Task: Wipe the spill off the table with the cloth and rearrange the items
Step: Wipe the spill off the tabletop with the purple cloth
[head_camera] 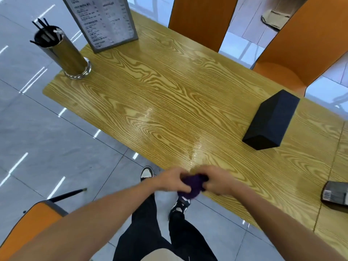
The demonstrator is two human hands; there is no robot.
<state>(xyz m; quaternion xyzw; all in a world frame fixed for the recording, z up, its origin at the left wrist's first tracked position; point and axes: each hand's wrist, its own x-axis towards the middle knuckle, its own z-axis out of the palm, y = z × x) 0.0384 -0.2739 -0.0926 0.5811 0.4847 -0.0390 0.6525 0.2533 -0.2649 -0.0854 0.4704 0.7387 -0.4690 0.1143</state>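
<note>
Grey floor tiles are showing on my left and orange chairs (203, 21) are standing along the far side, while the wood-grain table (150, 87) is stretching away from me. I am holding the purple cloth (192, 184) bunched between both hands right at the near edge — my left hand (169, 180) is wrapping its fingers over one side and my right hand (218, 182) is closing on the other, as if I am gathering it into a pad before wiping. Both are blurred, so I cannot tell exactly how each finger is lying.

A glossy wet streak (195, 147) is glinting just beyond the cloth and trailing toward the middle, so I judge that is the spill. That middle stretch is lying open for sweeping. Other things are sitting out toward the rims: the metal straw holder (66, 53) and menu stand (101, 21) at the far left corner, the black box (271, 119) lying on its side to the right, and a dark packet (335, 194) at the right border — well apart from the streak. My feet are standing close under the near edge, so drips could be landing there.
</note>
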